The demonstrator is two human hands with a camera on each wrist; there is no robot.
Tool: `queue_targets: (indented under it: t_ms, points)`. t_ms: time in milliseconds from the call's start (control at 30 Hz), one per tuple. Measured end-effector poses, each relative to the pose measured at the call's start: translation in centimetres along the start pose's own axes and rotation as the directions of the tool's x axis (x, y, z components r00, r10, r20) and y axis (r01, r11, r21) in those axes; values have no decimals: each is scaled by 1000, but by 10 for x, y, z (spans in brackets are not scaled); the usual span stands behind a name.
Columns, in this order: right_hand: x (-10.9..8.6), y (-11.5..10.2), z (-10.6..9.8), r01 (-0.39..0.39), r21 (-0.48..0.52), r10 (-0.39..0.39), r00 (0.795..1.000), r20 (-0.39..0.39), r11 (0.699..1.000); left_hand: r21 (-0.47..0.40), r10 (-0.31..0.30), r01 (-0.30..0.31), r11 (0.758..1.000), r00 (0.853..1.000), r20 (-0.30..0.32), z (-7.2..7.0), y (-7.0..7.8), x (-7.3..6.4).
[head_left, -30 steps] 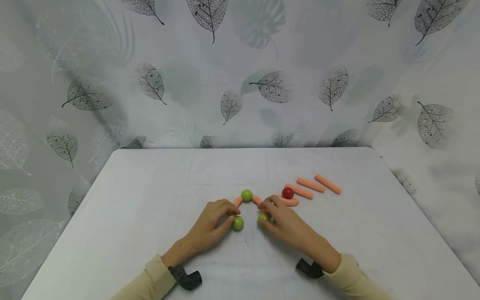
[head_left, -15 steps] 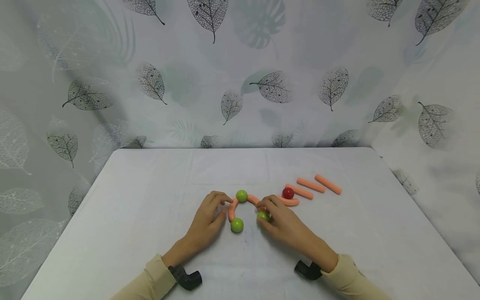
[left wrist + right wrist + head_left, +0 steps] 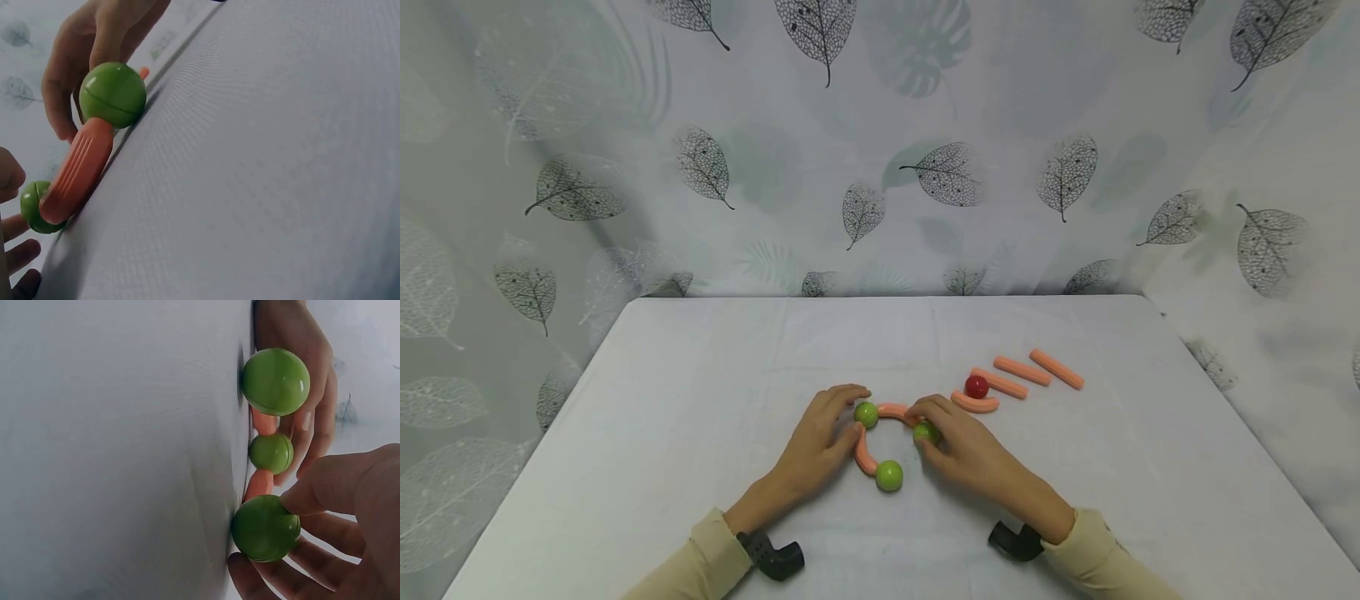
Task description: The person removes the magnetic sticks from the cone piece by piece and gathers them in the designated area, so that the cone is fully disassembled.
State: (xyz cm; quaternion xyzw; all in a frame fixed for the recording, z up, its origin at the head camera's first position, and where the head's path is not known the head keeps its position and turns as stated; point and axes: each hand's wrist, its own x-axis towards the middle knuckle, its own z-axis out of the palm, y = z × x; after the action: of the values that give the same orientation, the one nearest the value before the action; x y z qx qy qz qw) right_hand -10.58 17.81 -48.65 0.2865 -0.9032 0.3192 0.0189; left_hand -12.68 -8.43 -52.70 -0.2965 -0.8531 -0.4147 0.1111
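Glossy green ball (image 3: 927, 432) is pinched by right fingers (image 3: 936, 407).
Left fingers (image 3: 841, 395) are spread; glossy red ball (image 3: 977, 387), straight orange sticks (image 3: 1022, 370) lie nearby.

text: none legible | labels, brands: none legible | numbers: none legible | signs: none legible

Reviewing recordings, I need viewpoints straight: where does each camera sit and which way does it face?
Head: on the head, facing forward and down at the table; left grip, right grip and sleeves show.
Left wrist: worn there, facing across the table toward the near green ball; left grip at the picture's left edge, right grip beyond.
Right wrist: worn there, facing across the table; held green ball and right grip in front, left grip beyond.
Both wrist views share the near green ball.
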Motion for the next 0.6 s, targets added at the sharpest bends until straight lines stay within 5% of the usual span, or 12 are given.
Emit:
queue_targets:
  t_ms: [600]
  points:
    - [-2,-1,3,-5,88,2,999,39,996,66,25,-32,997,995,96,2,2,0]
